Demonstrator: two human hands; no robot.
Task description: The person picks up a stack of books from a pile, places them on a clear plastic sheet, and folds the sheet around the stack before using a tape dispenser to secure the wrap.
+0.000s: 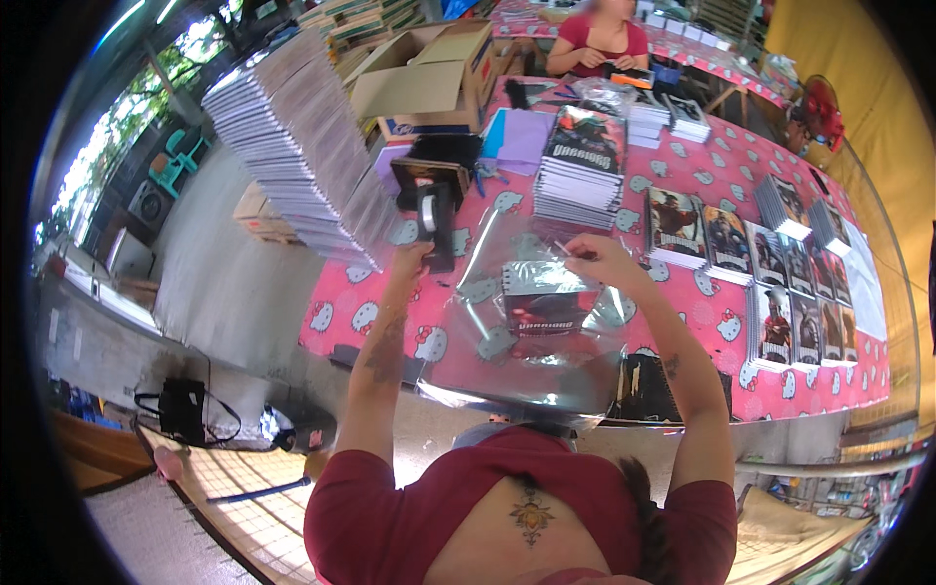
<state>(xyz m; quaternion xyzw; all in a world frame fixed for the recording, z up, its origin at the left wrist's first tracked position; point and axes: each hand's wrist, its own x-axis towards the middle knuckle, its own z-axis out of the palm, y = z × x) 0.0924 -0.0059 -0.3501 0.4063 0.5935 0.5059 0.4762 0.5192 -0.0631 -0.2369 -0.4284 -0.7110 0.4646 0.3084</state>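
On the pink cartoon-print desk (682,166): both hands work a clear plastic sleeve (526,331) holding a spiral notebook (541,297).
Left hand (411,258) at the sleeve's upper left corner, just below a black tape dispenser (434,219), fingers closed on the plastic edge; right hand (590,253) at the upper right corner, fingers pinched on the sleeve's edge; notebook sits inside the sleeve, between the two forearms, near desk's front edge; tall stack of notebooks (580,166) just behind; rows of single notebooks (770,263) spread to the right; leaning pile of wrapped notebooks (292,136) at left; open cardboard box (429,83) beyond; another person in a red top (600,39) seated at far end.
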